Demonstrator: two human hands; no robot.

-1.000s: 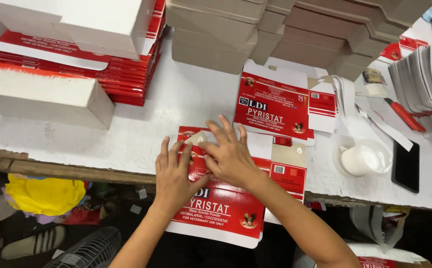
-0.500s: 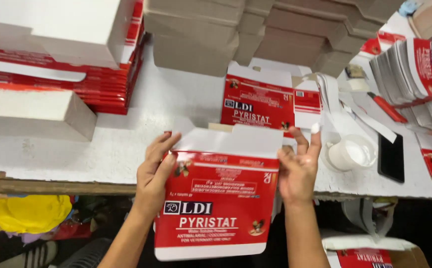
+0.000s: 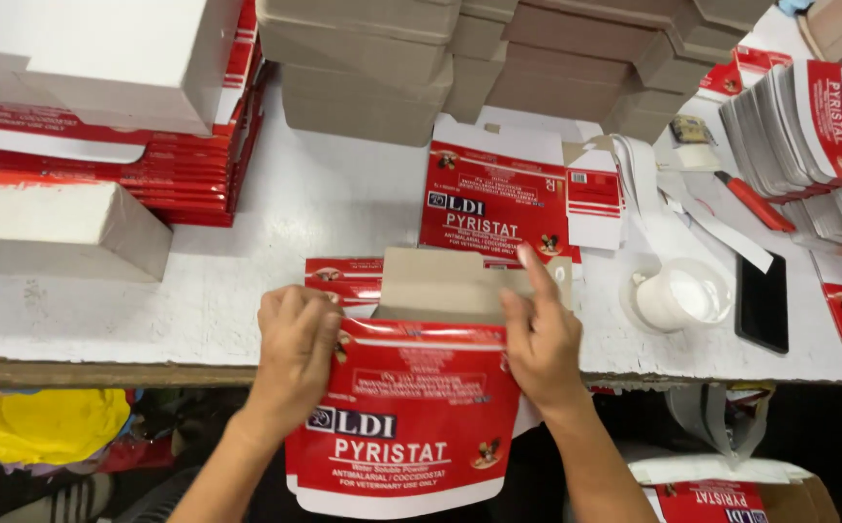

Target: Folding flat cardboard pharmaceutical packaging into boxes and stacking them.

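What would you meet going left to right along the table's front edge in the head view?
Grey cardboard block → left hand → red carton held in both hands → right hand → white cup → black phone.

Single head-worn camera, looks steeply down and forward at the white table [image 3: 246,223] from the person's side. Near edge of the table crosses the lower third of the frame; the floor shows below it, stacked boxes at its far side run off the top. Close range: both forearms enter from the bottom. No second view to overlap.
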